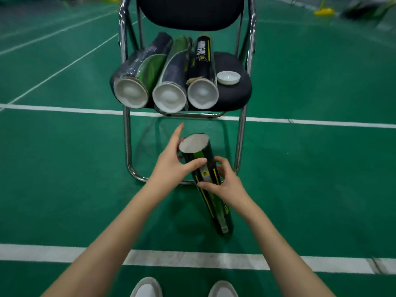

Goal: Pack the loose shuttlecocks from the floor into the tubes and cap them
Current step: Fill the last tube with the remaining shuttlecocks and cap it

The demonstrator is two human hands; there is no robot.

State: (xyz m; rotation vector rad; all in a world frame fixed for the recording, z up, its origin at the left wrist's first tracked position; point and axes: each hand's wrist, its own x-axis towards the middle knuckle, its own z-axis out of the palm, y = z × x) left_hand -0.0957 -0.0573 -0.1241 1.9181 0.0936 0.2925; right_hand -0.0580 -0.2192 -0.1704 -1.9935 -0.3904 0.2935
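Note:
A dark tube (211, 200) with green and yellow stripes is held tilted in front of me, its white top end (194, 143) turned towards the chair. My left hand (171, 161) grips it near the top, thumb across the front and forefinger stretched out straight. My right hand (225, 181) grips the tube's middle from the right. Three capped tubes (130, 94) (169, 99) (203, 94) lie side by side on the black chair seat (235, 95). A loose white cap (228, 77) lies on the seat to their right. No loose shuttlecocks are in sight.
The folding chair has a chrome frame (242, 133) standing on the green court floor (310, 168). White court lines (321, 122) (192, 259) run across in front and behind me. My two white shoes (146, 288) show at the bottom. Yellow objects (323, 11) lie far back.

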